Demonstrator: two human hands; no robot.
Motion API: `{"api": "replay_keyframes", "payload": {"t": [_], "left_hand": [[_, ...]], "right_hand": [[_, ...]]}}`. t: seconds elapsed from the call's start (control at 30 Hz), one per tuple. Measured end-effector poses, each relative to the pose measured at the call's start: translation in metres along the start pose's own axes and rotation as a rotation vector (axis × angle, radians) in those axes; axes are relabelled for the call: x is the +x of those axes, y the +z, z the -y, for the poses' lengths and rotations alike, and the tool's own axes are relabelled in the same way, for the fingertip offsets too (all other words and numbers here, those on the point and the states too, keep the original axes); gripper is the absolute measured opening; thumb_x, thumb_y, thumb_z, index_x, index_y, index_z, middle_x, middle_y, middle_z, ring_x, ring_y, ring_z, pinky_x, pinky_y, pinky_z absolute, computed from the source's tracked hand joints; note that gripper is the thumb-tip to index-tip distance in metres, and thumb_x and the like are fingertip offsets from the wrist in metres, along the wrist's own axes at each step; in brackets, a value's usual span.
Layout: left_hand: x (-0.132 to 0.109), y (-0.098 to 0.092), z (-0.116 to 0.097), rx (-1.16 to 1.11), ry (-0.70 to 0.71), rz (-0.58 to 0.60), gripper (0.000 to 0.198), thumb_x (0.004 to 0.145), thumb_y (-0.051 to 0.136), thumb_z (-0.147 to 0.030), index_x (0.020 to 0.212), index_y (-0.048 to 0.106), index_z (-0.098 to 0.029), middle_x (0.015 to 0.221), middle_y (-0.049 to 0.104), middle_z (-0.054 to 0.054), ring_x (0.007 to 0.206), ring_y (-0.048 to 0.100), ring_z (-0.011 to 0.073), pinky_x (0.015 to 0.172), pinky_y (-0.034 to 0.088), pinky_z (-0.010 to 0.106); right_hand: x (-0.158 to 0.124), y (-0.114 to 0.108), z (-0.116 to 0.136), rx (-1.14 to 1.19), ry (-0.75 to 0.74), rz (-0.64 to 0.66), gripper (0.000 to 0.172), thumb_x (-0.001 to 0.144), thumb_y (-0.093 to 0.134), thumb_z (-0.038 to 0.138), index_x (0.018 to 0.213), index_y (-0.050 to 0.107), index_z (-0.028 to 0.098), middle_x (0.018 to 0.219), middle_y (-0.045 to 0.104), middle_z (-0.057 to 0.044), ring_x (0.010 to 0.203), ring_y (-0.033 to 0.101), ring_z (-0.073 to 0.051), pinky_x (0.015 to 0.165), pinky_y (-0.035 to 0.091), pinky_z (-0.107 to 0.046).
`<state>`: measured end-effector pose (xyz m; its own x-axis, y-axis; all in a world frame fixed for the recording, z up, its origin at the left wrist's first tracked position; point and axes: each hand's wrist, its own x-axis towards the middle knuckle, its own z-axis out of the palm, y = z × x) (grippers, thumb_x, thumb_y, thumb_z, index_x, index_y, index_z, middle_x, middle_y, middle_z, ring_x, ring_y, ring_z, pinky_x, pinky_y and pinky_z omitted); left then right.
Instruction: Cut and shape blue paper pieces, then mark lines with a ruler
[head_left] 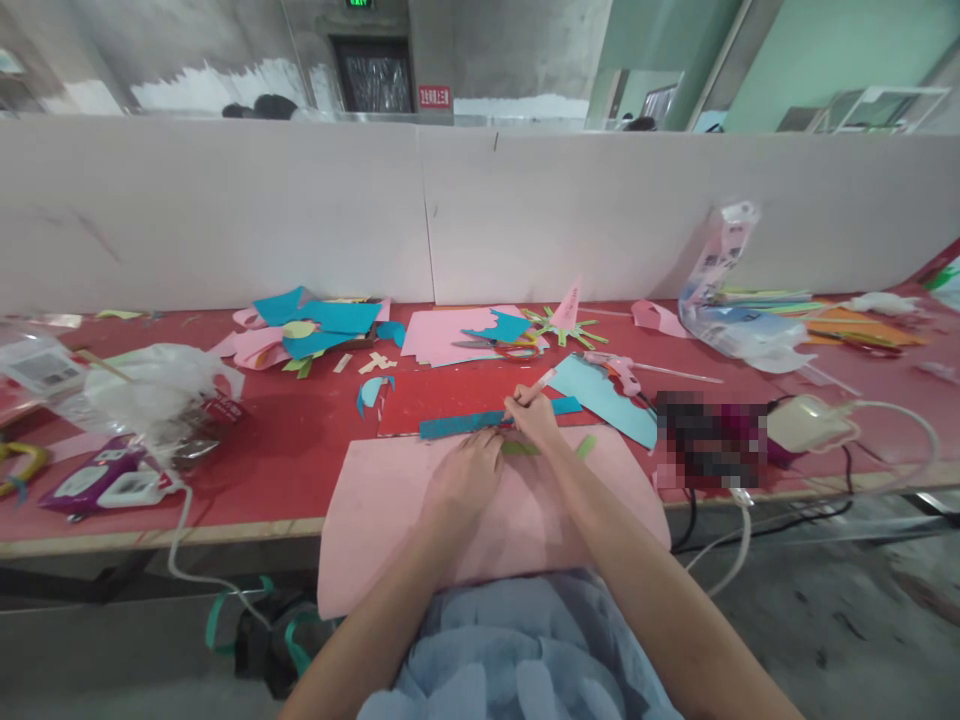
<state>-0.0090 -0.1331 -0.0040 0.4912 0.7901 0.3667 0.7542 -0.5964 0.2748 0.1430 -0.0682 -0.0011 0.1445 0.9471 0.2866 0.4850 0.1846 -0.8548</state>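
My right hand [531, 415] is closed in a writing grip around a pale pink pen [544, 382], its tip hidden by the fingers. Under it runs a long blue strip [452, 426], laid across the red board [439, 392]. My left hand [474, 462] lies flat beside the right one, fingertips at the strip's lower edge. Both forearms cross a large pink sheet [382, 500] that overhangs the table edge. Green strips [587, 446] lie on this sheet, partly covered by the right wrist.
Scissors [517, 349], a pink glue gun [616, 370] and a light blue sheet [604, 400] lie beyond my hands. Paper scraps [330, 320] sit back left. Purple-and-white power strip [112, 480] with cable stands left; a white plug [810, 428] is right. White partition [300, 210] closes the back.
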Motion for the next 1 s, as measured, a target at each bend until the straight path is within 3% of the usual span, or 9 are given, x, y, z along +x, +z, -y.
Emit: {"api": "replay_keyframes", "payload": {"t": [0.63, 1.0], "left_hand": [[-0.0002, -0.0055, -0.0023, 0.002, -0.007, 0.045, 0.027, 0.091, 0.039, -0.014, 0.108, 0.06, -0.015, 0.117, 0.062, 0.009, 0.11, 0.056, 0.019, 0.098, 0.044, 0.033], [0.0, -0.0042, -0.0016, -0.006, -0.01, 0.03, 0.028, 0.09, 0.04, -0.013, 0.109, 0.061, -0.014, 0.118, 0.062, 0.009, 0.108, 0.057, 0.0193, 0.098, 0.044, 0.033]], "right_hand": [[0.0, -0.0008, 0.0027, -0.001, -0.008, -0.017, 0.026, 0.075, 0.048, 0.034, 0.057, 0.033, 0.023, 0.048, 0.058, 0.005, 0.054, 0.062, -0.015, 0.053, 0.041, -0.021], [0.0, -0.0015, 0.0038, -0.019, 0.033, -0.06, 0.023, 0.073, 0.047, 0.031, 0.057, 0.033, 0.023, 0.049, 0.059, 0.005, 0.048, 0.057, -0.013, 0.051, 0.04, -0.02]]}}
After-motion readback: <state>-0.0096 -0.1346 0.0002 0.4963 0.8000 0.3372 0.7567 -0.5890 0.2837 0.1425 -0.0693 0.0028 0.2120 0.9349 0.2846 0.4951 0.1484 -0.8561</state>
